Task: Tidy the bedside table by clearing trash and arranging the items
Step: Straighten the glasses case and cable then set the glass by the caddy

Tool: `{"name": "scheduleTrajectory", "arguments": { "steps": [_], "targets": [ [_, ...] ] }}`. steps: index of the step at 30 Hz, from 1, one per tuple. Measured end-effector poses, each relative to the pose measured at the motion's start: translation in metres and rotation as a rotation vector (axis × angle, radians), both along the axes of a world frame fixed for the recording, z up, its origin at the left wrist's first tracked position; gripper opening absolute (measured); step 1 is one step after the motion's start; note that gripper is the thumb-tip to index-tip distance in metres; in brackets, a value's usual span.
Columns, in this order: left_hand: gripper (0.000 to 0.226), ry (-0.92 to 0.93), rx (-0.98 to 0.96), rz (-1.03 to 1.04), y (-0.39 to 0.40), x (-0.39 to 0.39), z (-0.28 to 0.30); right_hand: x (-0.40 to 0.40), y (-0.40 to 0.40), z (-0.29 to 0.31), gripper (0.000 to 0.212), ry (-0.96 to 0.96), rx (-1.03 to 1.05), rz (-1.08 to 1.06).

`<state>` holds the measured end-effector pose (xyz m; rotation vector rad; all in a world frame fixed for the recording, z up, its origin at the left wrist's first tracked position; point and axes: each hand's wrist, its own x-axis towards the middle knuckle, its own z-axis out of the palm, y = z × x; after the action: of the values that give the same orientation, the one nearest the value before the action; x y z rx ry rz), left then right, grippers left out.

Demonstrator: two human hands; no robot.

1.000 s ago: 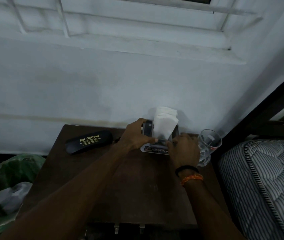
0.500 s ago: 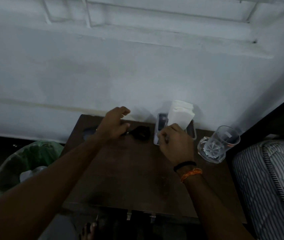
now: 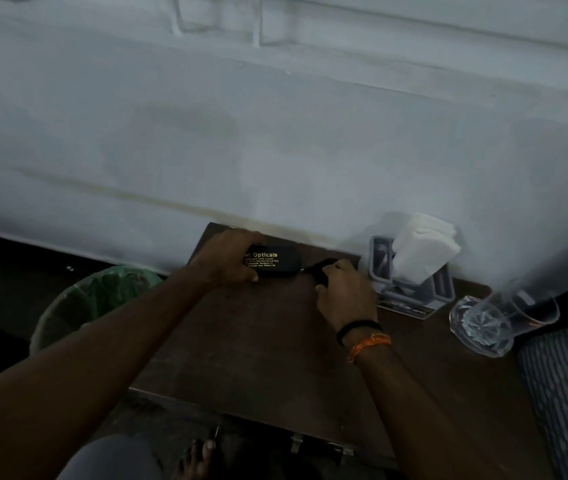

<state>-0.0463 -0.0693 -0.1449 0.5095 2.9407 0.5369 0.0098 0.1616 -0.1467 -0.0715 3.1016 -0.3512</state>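
Left hand: my left hand is curled over the left end of the black case, thumb on its near edge and fingers over the far side, gripping it.
Case: it lies flat at the back left of the table, close to the wall, gold "Opticals" lettering facing up.
Right hand: my right hand is closed, fingers pinching a small black item just beside the case's right end; I cannot tell what that item is.
Wrist: I see a black band and an orange thread on the right wrist.
Holder: a grey holder stands at the back of the table against the wall, right of my hands, with white tissues sticking up from it.
Card: a dark printed card lies under the holder's near edge.
Glass: a clear glass stands at the table's right edge, well apart from the case.
Bin: a bin with a green liner sits on the floor left of the table.
Bed: a striped mattress shows at the far right.
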Motion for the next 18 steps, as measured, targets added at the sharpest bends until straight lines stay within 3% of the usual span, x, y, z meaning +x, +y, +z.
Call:
{"name": "scheduleTrajectory", "arguments": {
  "steps": [18],
  "targets": [
    [0.065, -0.065, 0.032, 0.049, -0.026, -0.029, 0.011, -0.021, -0.018, -0.013, 0.032, 0.028, 0.002, -0.037]
  ]
}}
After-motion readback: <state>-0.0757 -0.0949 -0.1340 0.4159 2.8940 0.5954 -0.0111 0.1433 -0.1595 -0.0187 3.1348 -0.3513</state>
